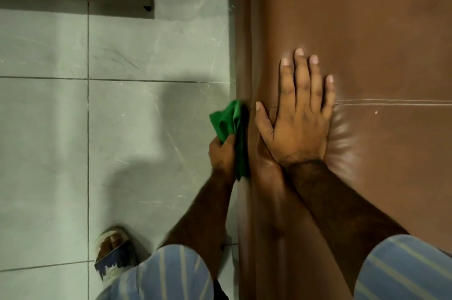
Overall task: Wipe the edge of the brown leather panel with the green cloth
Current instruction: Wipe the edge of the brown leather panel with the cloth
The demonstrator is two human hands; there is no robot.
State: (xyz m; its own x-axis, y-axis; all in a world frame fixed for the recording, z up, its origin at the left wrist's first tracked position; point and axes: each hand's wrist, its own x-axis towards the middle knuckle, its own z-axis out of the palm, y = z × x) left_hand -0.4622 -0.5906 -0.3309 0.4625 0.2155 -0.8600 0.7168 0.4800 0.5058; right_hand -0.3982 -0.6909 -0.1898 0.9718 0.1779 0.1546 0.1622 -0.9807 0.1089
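Fingers [228, 143] of the left hand [223, 155] were curled tight around a bunched green cloth [232, 128], pressing it against the rounded left edge of the brown padded leather panel [367, 30]. The right hand [299, 118] lay flat and open on the panel's face, gripping nothing, its four fingers spread and its thumb pointing toward the cloth; it sat across a stitched seam [391, 101] and dimpled the padding beneath the palm. By my reading, the wiping step itself was in hand, with the cloth in contact about halfway along the visible edge. The next move would call for sliding the cloth along that edge with steady pressure while the flat hand braced the panel. Counted: one cloth, one panel, two hands, two striped blue sleeves [171, 275], and one sandalled foot [115, 250] on the grey tiled floor [49, 128]
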